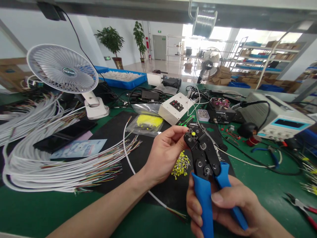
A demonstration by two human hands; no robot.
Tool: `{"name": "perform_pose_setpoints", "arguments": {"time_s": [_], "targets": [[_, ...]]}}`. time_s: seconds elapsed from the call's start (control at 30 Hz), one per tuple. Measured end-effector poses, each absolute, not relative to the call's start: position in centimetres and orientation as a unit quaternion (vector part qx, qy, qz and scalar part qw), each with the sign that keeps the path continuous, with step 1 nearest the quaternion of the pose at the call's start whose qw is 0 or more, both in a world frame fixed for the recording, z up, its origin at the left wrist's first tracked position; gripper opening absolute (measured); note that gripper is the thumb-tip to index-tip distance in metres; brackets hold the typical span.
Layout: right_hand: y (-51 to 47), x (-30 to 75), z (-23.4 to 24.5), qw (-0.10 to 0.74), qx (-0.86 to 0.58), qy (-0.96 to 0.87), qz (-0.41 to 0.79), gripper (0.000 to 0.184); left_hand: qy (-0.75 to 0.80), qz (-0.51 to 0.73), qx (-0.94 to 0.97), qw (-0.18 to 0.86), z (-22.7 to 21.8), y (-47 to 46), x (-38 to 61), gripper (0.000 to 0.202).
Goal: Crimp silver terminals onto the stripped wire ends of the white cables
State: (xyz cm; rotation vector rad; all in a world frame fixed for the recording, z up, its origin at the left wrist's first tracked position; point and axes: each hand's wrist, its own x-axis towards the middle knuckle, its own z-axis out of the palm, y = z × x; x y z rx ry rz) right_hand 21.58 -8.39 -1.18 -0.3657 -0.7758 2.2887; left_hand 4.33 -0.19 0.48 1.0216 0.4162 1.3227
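Crimper clasped by right hand; left hand pinches ferrule at its head; best seated squarely.

The crimping pliers have a matt black metal head with bright metal pivots. Their handles carry smooth blue plastic sleeves. The ferrule in the head has a yellow plastic collar, as do the loose ferrules. The mat is matt black. The bench top is matt green. The cables have smooth white plastic sheaths. The bag is glossy clear film. The fan is white plastic.
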Motion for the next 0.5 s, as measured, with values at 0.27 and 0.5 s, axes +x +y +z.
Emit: {"name": "perform_pose_setpoints", "arguments": {"time_s": [0.27,0.5], "targets": [[-7.7,25.8,1.7,0.283,-0.525,-0.732,0.329,0.046,0.241,0.548,0.529,0.601,0.6,0.5,3.7,0.031],[-5.2,27.3,1.4,0.209,-0.502,-0.824,-0.158,0.067,0.28,0.571,0.514,0.576,0.5,0.9,3.6,0.026]]}}
